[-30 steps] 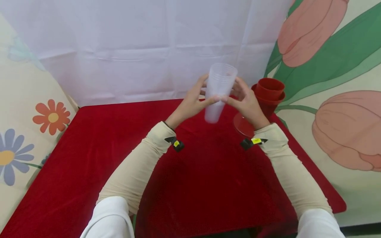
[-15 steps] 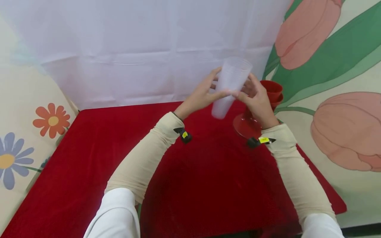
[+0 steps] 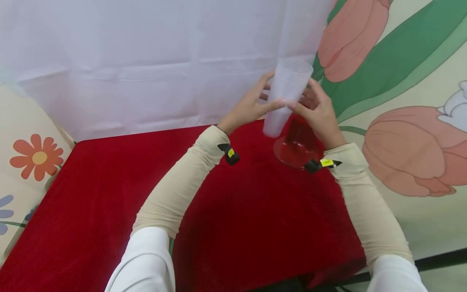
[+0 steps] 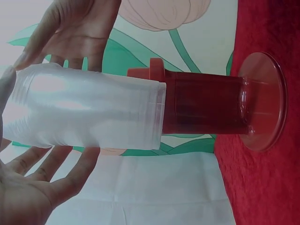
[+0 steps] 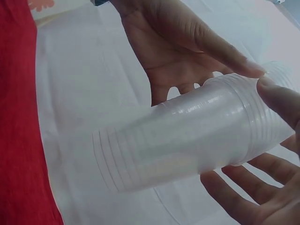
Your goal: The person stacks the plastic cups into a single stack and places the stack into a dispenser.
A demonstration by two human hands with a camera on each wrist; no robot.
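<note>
A tall stack of nested translucent plastic cups (image 3: 292,79) is held in the air, tilted, with its rims upward. My left hand (image 3: 249,105) grips it from the left, the thumb across the near side. From the right, my right hand (image 3: 322,113) grips the same stack, and both thumb tips meet on it. In the left wrist view a red cup-shaped stand (image 4: 211,103) rises from a round base (image 4: 265,101) on the table, and the stack's bottom end overlaps its top. The head view hides much of the stand behind my right hand.
Red cloth covers the table (image 3: 255,227). A white sheet (image 3: 146,81) hangs at its back edge. Walls printed with flowers (image 3: 405,150) stand at both sides.
Both hands have carried the stack rightward and away from me, toward the red stand. The head view has turned slightly right. The grip looks the same.
</note>
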